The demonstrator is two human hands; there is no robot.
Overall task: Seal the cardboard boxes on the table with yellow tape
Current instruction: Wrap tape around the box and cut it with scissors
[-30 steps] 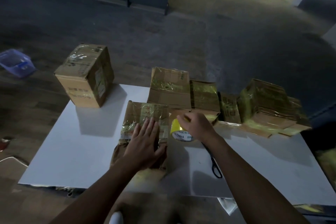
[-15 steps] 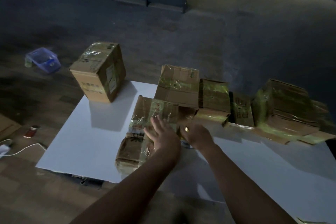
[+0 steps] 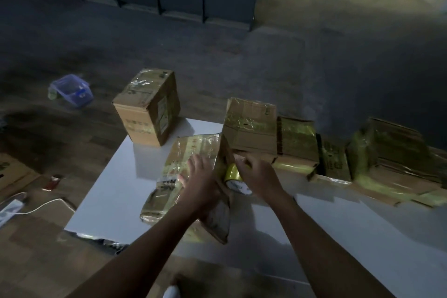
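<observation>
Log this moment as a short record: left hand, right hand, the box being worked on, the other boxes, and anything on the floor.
Left hand: fingers spread, pressing on near box
Right hand: grips yellow tape roll, just right of that box
Box in work: lies low on white table, glossy with tape
Other boxes: upright box at far left corner; row of boxes along far edge
Floor: blue tub, left of table
</observation>
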